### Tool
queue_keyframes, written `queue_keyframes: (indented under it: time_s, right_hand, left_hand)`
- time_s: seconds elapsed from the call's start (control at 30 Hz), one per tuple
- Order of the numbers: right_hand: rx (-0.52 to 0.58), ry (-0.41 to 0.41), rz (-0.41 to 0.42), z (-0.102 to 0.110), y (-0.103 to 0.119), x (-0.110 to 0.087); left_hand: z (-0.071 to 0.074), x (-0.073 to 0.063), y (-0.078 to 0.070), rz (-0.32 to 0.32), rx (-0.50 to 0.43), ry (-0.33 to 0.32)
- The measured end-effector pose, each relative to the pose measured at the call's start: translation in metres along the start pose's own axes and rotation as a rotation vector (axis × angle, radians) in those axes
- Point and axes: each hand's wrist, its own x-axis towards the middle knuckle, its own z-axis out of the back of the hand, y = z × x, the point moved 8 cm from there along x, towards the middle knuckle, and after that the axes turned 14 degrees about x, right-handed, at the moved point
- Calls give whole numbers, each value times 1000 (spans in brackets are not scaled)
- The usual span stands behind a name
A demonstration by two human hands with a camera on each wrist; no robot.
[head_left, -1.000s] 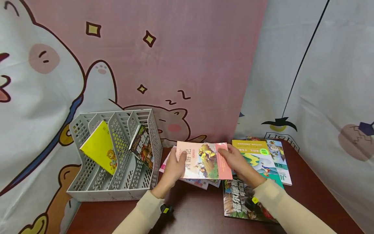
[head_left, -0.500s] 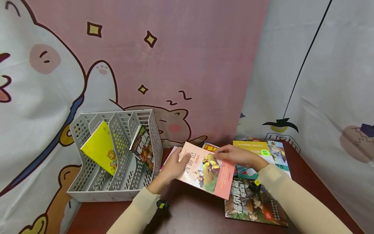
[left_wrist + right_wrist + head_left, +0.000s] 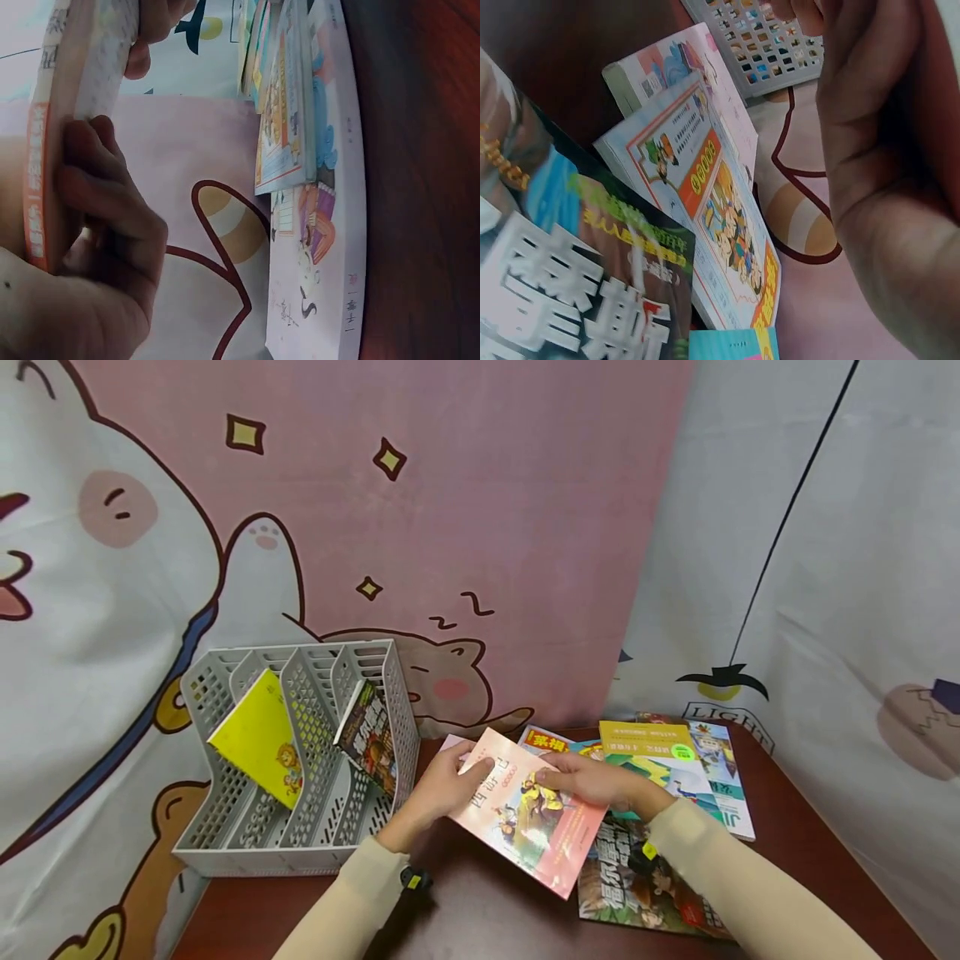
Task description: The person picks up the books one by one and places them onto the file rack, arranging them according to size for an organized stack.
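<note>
Head view, and here's the pink book [image 3: 521, 831], up in the air over the bench [image 3: 480, 918], cover facing us, tilted so its lowest corner points down at the dark wood! To its left, the grey rack [image 3: 285, 862], right wall just beside the left hand [image 3: 438, 787], so it's tight on that flank. Inside lean a yellow book [image 3: 258, 739] and a dark-covered book [image 3: 369, 739]. Over on the right, the dark comic [image 3: 637, 893] sits under the right forearm, its left edge close to the book's lower corner in this view. The open room is in front, a bare stretch of bench between rack and comic; behind, the printed curtain [image 3: 525, 568] closes things off.

Now the grip! The left hand pinches the book's left edge, thumb across the cover, and the left wrist view shows its fingers [image 3: 124, 206] bent against the underside. The right hand [image 3: 603, 783] pinches the upper right edge, thumb on the picture; its underside contact is hidden. And there's a clear gap between the held book and the white book [image 3: 319, 277] lying beneath!
</note>
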Motion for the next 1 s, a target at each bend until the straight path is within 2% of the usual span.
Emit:
queue_keyframes:
  time_s: [0.17, 0.27, 0.37, 0.53, 0.67, 0.77, 0.87, 1.0]
  right_hand:
    - [101, 22, 45, -7, 3, -3]
    - [152, -26, 76, -8, 4, -4]
    - [189, -103, 157, -5, 7, -7]
    - [273, -250, 298, -5, 11, -9]
    - [284, -339, 364, -13, 14, -9]
    - [282, -325, 376, -24, 15, -8]
    - [277, -295, 372, -33, 15, -7]
    - [242, -308, 371, -35, 14, -7]
  left_hand:
    - [11, 2, 1, 24, -30, -66]
    - [21, 1, 1, 55, -69, -126]
    - [28, 1, 1, 78, -144, -168]
    - [26, 6, -4, 115, -336, -165]
    - [21, 10, -12, 124, -366, -156]
    - [18, 10, -19, 119, -383, -145]
    - [16, 10, -26, 110, -440, -136]
    - [14, 9, -33, 94, -497, -128]
